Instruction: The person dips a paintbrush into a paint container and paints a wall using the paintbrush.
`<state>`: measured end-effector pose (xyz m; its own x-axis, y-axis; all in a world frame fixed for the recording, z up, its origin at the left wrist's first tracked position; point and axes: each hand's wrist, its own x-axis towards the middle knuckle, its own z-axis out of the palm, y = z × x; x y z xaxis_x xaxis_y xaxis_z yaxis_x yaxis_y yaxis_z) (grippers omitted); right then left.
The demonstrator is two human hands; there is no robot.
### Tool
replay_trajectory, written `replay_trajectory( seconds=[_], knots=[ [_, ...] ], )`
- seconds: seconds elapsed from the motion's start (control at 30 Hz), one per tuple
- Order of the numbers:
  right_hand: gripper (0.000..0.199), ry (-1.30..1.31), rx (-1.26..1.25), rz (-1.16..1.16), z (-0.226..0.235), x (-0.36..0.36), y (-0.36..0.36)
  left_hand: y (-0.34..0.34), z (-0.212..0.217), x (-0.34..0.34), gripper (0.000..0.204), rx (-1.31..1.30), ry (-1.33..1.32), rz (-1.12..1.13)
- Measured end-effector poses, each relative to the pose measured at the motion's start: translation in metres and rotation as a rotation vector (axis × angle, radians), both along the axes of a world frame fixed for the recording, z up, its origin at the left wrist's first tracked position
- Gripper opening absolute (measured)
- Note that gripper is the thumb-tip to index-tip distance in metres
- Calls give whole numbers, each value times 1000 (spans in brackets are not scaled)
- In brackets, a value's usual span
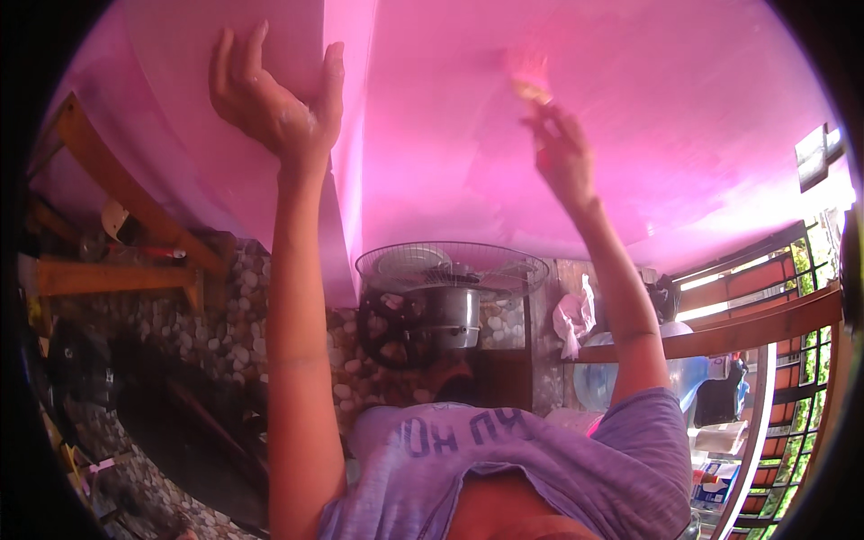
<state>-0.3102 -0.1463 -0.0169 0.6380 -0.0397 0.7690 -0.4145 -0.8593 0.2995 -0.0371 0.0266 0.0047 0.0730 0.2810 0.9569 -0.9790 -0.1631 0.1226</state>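
Observation:
My right hand [565,162] is raised in front of a bright pink wall [432,135]. Its fingers are closed around a paintbrush [532,88], whose pink-coated bristles point up at the wall; motion blurs the brush, and most of its handle is hidden in the hand. Higher on the left, my left hand [281,108] is lifted near the wall's vertical corner edge, fingers apart and slightly curled, holding nothing. A pale smear marks that palm near the thumb. Whether the left hand touches the wall, I cannot tell.
Below the wall stand a round wire rack or guard [450,254] and a metal pot [454,317]. Wooden furniture [117,277] is at the left, on a pebble-patterned floor [247,315]. A wooden rail [720,335], a pink plastic bag [573,317] and a blue water jug [594,385] are at the right.

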Motion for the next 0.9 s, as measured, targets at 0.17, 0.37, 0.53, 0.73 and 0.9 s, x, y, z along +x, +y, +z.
replay_trajectory(
  seconds=[0.17, 0.37, 0.53, 0.73, 0.9],
  knots=[
    [22, 318, 315, 150, -61, 4, 3, 4, 0, 0, 63, 42, 6, -1],
    [19, 286, 762, 117, -45, 9, -14, 3, -1, -1, 63, 36, 0, -4],
    [21, -35, 206, 107, -29, 2, 14, 3, 3, -6, 65, 30, -19, -8],
    [19, 197, 482, 85, -78, 2, 0, 0, 3, -7, 65, 16, -29, -1],
    [15, -53, 91, 70, -37, 8, 14, 5, 6, -5, 65, 12, -15, 12]
  ],
)
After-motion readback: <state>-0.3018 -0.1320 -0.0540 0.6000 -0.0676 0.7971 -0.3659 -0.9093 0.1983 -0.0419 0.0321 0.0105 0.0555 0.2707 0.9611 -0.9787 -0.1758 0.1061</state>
